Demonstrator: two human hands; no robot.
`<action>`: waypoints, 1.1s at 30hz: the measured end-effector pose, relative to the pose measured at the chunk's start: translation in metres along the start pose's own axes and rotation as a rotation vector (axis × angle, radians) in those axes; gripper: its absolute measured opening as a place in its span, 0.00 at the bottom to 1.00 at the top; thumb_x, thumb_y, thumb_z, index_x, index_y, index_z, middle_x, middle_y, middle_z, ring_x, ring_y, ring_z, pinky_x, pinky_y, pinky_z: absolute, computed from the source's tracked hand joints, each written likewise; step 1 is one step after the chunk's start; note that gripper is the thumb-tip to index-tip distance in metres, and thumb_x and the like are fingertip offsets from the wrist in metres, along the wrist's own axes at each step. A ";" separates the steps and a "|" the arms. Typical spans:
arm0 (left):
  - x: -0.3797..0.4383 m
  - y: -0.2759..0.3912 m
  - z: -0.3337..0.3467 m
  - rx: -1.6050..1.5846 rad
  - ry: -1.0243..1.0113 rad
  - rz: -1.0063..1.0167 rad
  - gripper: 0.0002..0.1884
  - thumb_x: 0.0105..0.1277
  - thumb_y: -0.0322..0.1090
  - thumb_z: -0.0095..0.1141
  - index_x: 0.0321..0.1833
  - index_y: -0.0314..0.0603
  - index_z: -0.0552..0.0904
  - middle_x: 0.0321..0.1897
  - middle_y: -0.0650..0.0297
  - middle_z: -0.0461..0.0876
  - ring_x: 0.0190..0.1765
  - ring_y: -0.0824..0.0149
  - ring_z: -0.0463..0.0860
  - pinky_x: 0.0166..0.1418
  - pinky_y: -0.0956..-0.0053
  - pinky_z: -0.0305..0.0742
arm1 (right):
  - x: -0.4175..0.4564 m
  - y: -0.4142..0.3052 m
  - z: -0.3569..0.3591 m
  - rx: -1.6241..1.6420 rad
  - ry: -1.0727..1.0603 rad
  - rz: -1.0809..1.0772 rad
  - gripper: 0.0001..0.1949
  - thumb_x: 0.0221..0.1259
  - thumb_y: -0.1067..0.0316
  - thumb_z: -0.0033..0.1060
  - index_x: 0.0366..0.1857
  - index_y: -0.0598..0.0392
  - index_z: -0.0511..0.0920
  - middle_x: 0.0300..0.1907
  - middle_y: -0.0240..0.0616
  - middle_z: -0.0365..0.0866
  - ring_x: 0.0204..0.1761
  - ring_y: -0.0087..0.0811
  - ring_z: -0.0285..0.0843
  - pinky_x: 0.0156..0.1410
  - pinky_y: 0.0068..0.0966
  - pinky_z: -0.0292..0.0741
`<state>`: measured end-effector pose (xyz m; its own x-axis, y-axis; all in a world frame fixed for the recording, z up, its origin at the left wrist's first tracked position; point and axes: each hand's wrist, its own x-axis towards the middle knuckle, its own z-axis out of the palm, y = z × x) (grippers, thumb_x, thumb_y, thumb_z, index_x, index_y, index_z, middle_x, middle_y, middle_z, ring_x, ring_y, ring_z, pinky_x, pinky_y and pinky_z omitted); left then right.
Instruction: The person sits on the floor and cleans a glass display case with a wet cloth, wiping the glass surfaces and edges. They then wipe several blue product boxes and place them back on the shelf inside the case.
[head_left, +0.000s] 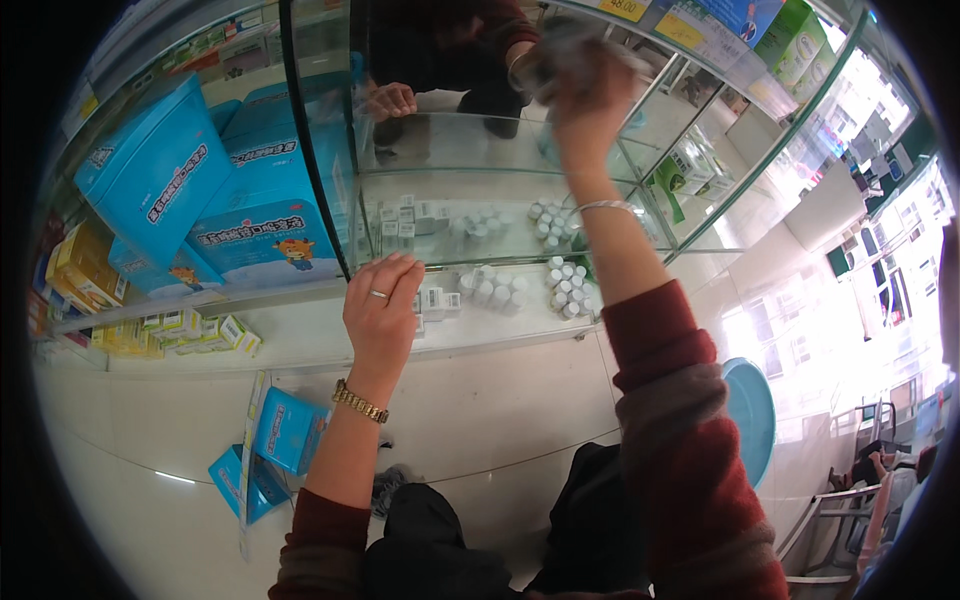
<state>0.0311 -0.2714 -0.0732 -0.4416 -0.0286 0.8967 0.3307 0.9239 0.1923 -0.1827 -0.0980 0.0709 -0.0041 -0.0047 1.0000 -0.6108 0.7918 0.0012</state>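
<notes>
My right hand (596, 97) is stretched out over the upper glass shelf of a display cabinet, blurred by motion. It is shut on a dark, crumpled cloth (559, 64), pressed near the mirrored back panel, which reflects it. My left hand (384, 296), with a ring on a finger and a gold watch at the wrist, rests with its fingertips on the front edge of the glass shelf (465, 262). Below that shelf stand white-capped bottles (570, 289) and small white boxes (437, 301).
Blue cartons (262, 232) fill the left compartment, with yellow boxes (86, 266) beside them. More blue boxes (289, 431) and a long strip lie on the floor. A light-blue basin (750, 420) is at the right. A seated person (896, 469) is far right.
</notes>
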 end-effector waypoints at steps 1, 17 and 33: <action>-0.001 -0.002 -0.001 -0.001 0.003 0.000 0.15 0.48 0.14 0.59 0.38 0.40 0.85 0.40 0.66 0.83 0.49 0.62 0.82 0.54 0.67 0.78 | -0.018 -0.015 -0.007 0.093 -0.166 -0.118 0.12 0.47 0.71 0.61 0.39 0.48 0.82 0.42 0.38 0.76 0.49 0.46 0.74 0.48 0.35 0.77; 0.004 -0.001 -0.007 0.004 -0.040 0.025 0.09 0.54 0.21 0.62 0.38 0.41 0.85 0.40 0.66 0.82 0.48 0.63 0.82 0.54 0.66 0.79 | -0.030 0.041 -0.090 -0.032 -1.057 0.382 0.16 0.55 0.61 0.66 0.47 0.51 0.83 0.45 0.45 0.81 0.43 0.48 0.80 0.50 0.40 0.77; -0.001 -0.005 -0.014 0.009 -0.080 0.054 0.11 0.55 0.21 0.60 0.41 0.40 0.84 0.43 0.64 0.81 0.50 0.61 0.81 0.57 0.64 0.78 | 0.008 -0.117 0.022 0.194 -0.449 -0.439 0.18 0.53 0.68 0.56 0.50 0.40 0.81 0.50 0.35 0.73 0.53 0.43 0.73 0.53 0.38 0.77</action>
<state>0.0421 -0.2814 -0.0696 -0.4884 0.0512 0.8711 0.3482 0.9268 0.1407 -0.1288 -0.2037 0.0786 -0.0259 -0.5899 0.8070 -0.7621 0.5341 0.3659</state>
